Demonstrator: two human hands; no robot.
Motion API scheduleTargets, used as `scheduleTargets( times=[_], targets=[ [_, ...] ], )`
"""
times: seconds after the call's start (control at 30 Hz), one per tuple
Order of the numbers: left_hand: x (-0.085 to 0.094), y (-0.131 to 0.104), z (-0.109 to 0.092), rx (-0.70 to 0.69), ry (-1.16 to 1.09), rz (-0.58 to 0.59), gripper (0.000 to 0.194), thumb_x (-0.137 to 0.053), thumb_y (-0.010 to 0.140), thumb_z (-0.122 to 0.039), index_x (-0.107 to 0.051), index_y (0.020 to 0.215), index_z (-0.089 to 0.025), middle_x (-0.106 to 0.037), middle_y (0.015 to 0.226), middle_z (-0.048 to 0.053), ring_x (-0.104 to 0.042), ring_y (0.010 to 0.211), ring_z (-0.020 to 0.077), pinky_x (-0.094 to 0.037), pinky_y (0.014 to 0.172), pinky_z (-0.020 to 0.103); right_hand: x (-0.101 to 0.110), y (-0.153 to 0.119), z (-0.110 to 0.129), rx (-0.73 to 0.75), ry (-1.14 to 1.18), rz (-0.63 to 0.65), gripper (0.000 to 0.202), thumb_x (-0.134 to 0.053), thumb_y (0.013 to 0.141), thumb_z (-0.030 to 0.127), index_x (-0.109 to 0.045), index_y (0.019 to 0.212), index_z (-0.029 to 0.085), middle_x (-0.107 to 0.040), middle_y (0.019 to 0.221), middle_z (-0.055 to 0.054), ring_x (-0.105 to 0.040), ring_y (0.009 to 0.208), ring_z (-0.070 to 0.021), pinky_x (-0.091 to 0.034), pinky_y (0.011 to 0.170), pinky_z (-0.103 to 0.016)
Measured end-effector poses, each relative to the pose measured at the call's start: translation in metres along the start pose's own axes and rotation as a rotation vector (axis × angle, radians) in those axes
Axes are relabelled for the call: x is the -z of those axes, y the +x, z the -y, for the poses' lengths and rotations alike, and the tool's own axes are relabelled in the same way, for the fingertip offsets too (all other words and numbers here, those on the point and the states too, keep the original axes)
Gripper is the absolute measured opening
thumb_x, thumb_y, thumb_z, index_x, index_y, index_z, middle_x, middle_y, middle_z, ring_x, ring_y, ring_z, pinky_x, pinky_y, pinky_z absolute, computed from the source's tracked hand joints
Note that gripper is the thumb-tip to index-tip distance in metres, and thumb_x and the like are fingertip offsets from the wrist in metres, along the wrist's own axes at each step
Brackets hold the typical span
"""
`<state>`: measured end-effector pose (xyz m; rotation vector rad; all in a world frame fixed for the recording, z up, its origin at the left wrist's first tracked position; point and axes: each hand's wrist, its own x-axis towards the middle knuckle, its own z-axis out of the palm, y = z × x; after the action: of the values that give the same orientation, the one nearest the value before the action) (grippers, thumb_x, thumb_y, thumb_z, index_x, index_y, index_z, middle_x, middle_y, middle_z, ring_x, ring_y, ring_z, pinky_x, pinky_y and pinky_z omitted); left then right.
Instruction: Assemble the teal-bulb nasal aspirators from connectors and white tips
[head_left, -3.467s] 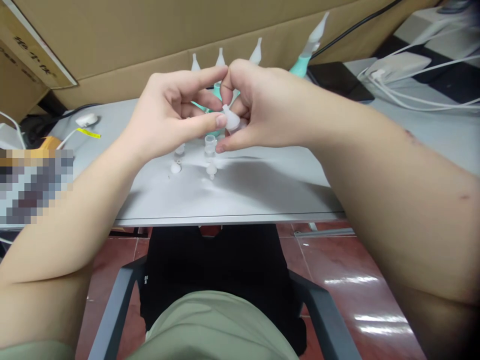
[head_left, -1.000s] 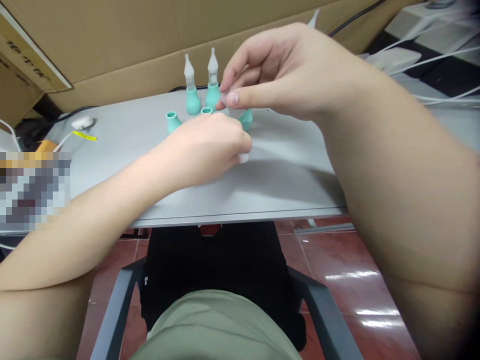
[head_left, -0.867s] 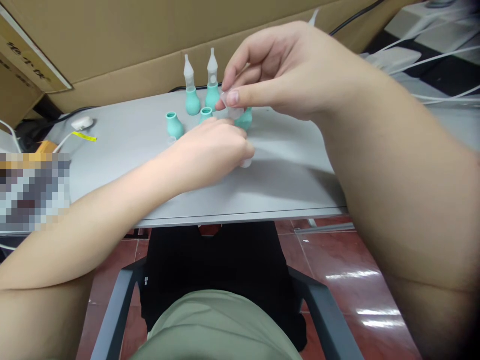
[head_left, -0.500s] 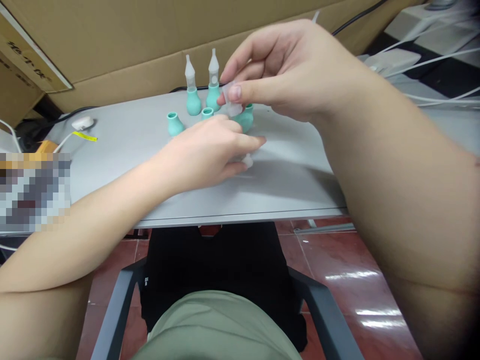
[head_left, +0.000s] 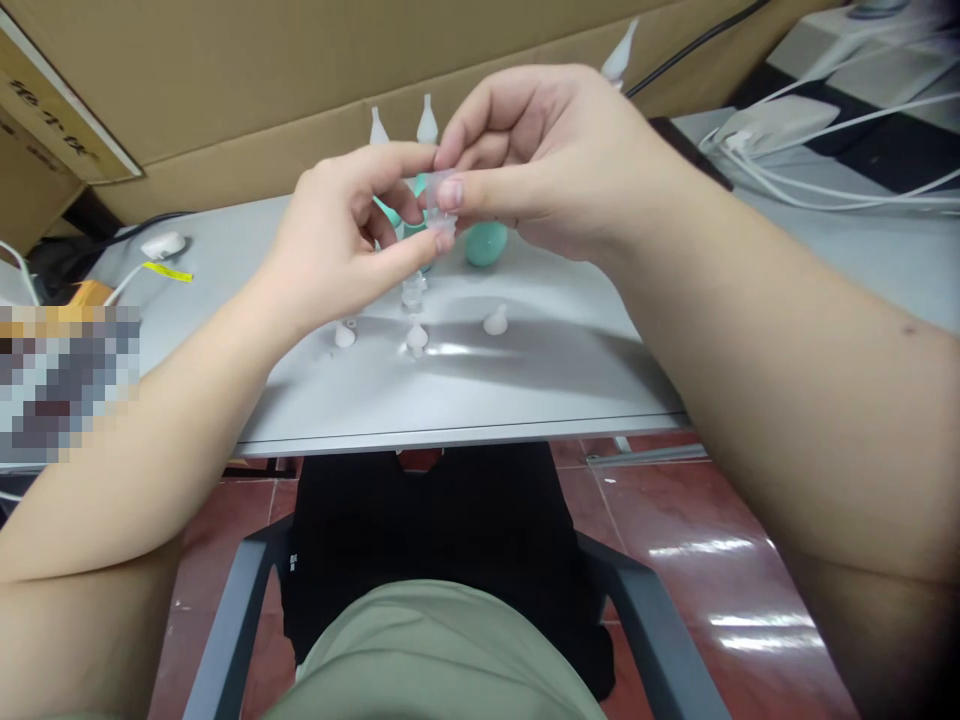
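Note:
My right hand pinches a clear plastic piece above the desk. The thumb and fingers of my left hand close on the lower part of the same piece. Behind the hands stand teal bulbs, partly hidden, two of them under white pointed tips. One teal bulb shows below my right hand. Nearer the front lie small white nozzle pieces and a clear connector.
The grey desk backs onto a cardboard wall. Another white tip pokes up behind my right wrist. White cables run at the right; a white plug lies at the left.
My left hand has risen from the small pieces on the desk to the clear piece in my right hand. My right hand has shifted slightly left, uncovering the white tip behind it.

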<state>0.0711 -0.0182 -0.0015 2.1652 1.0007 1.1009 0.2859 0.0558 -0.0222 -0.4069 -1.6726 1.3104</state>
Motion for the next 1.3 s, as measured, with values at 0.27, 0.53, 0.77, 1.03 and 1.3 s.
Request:
scheduleTargets(
  times=[0.27,0.53,0.77,1.03,1.3],
  targets=[
    [0.017,0.005,0.049,-0.005,-0.128,-0.082,0.063,-0.123,0.081,-0.067,-0.096,0.126,-0.033,-0.093,0.099,-0.005,-0.078,0.091,0.0196,-0.066,0.087,0.048,-0.006,-0.005,0.004,0.022,-0.078,-0.096,0.047,-0.13,0.073,0.032,-0.085,0.09,0.033,-0.087,0.088,0.002,-0.084,0.085,-0.0207,-0.075,0.081,-0.031],
    [0.009,0.006,0.045,0.035,-0.358,-0.166,0.039,-0.12,0.075,-0.033,-0.095,0.104,-0.031,-0.095,0.097,-0.004,-0.083,0.088,0.0214,-0.075,0.09,0.051,-0.002,-0.003,0.008,0.167,-0.197,-0.071,0.03,-0.124,0.072,0.035,-0.094,0.079,0.035,-0.087,0.085,0.002,-0.082,0.079,-0.015,-0.069,0.076,-0.026],
    [0.011,-0.001,0.039,0.108,-0.379,-0.115,0.027,-0.115,0.086,-0.028,-0.095,0.104,-0.029,-0.097,0.102,0.001,-0.094,0.095,0.0274,-0.08,0.095,0.052,-0.002,-0.007,0.012,0.161,-0.276,-0.065,0.029,-0.121,0.087,0.028,-0.093,0.079,0.032,-0.086,0.081,0.001,-0.08,0.074,-0.0136,-0.069,0.073,-0.023],
    [0.01,0.002,0.041,0.149,-0.268,-0.055,0.053,-0.124,0.08,-0.065,-0.091,0.102,-0.029,-0.092,0.094,-0.004,-0.084,0.096,0.0204,-0.077,0.099,0.051,0.002,-0.006,0.016,0.011,-0.337,0.006,0.031,-0.102,0.099,0.007,-0.088,0.081,0.028,-0.083,0.079,0.002,-0.073,0.067,-0.011,-0.056,0.059,-0.023],
    [0.007,-0.008,0.042,0.093,-0.346,-0.052,0.024,-0.113,0.096,-0.046,-0.099,0.105,-0.03,-0.094,0.103,0.004,-0.09,0.098,0.028,-0.08,0.097,0.051,0.008,-0.003,0.008,0.007,-0.32,0.078,0.031,-0.091,0.105,0.001,-0.086,0.086,0.025,-0.077,0.08,0.002,-0.062,0.066,-0.0089,-0.045,0.058,-0.024]
  ],
)
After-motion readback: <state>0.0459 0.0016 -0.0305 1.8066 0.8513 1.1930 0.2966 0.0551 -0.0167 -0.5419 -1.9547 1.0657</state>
